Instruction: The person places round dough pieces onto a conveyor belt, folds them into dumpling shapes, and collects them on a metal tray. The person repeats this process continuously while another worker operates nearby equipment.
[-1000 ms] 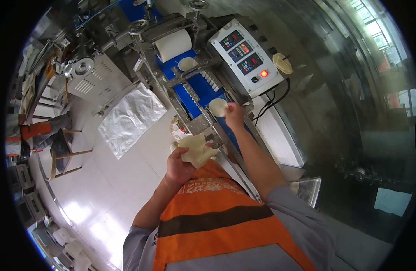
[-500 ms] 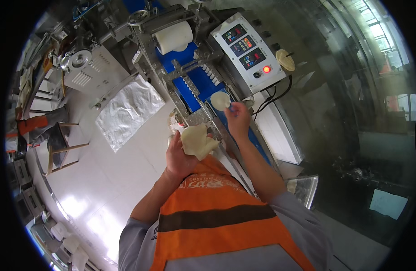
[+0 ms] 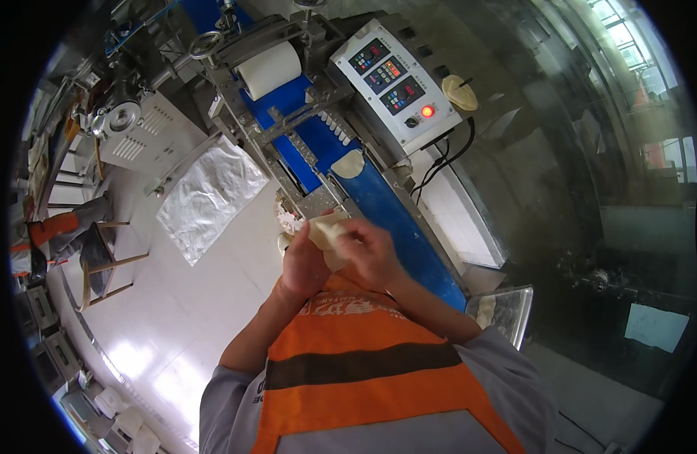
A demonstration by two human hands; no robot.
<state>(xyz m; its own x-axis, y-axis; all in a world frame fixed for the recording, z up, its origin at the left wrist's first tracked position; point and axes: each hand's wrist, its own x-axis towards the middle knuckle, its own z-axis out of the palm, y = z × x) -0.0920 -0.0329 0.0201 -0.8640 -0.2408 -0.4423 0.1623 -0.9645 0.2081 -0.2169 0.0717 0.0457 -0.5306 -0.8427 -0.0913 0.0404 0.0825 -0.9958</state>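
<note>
In front of my apron, my left hand grips a floppy pale stack of dough wrappers, with the thumb upright on the near side. My right hand is brought against the stack, its curled, slightly blurred fingers pinching at the dough. How many layers lie between the hands is hidden. Ahead of them, another flat dough wrapper rests on the blue conveyor belt, just past the machine's toothed metal bar.
A roll of pale dough sits on the machine. To its right stands a control box with a lit red button, and a round dough piece hangs on a peg beside it. Left lies a silvery sheet. A metal tray stands near my right elbow.
My right hand has come back from the belt to the stack in my left hand, bringing the round wrapper it held. Another wrapper now shows on the belt. The view has shifted slightly.
</note>
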